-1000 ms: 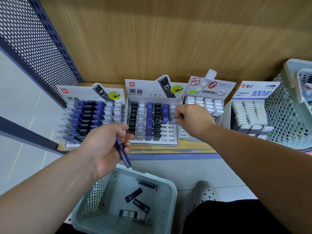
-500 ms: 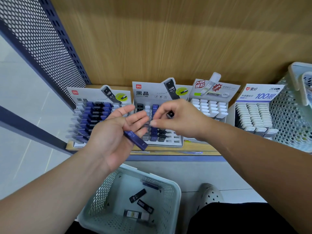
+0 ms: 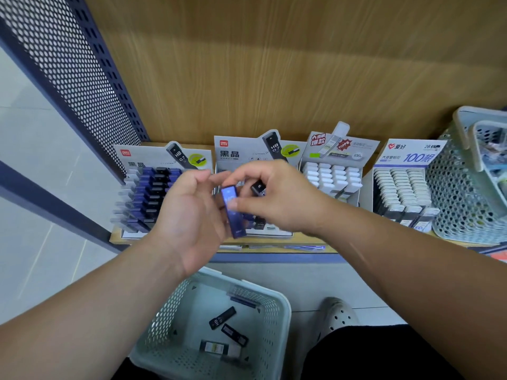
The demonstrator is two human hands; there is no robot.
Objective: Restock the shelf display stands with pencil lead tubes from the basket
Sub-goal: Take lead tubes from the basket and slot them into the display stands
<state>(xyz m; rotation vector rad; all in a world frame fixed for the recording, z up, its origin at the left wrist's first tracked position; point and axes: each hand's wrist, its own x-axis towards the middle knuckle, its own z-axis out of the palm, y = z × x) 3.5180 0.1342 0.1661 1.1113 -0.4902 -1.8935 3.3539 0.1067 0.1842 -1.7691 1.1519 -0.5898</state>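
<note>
Over the shelf's (image 3: 304, 239) front edge, before the middle stand (image 3: 247, 153), the right hand's (image 3: 277, 198) grip pinches the blue tube (image 3: 232, 215) near its top, with a black tube (image 3: 258, 187) tucked under its curled fingers. The left hand's (image 3: 189, 215) grip is loosely spread just beside the blue tube. A narrow bare strip runs along the front edge. Below that edge sits the basket (image 3: 279, 311), with loose tubes (image 3: 222, 318) inside.
</note>
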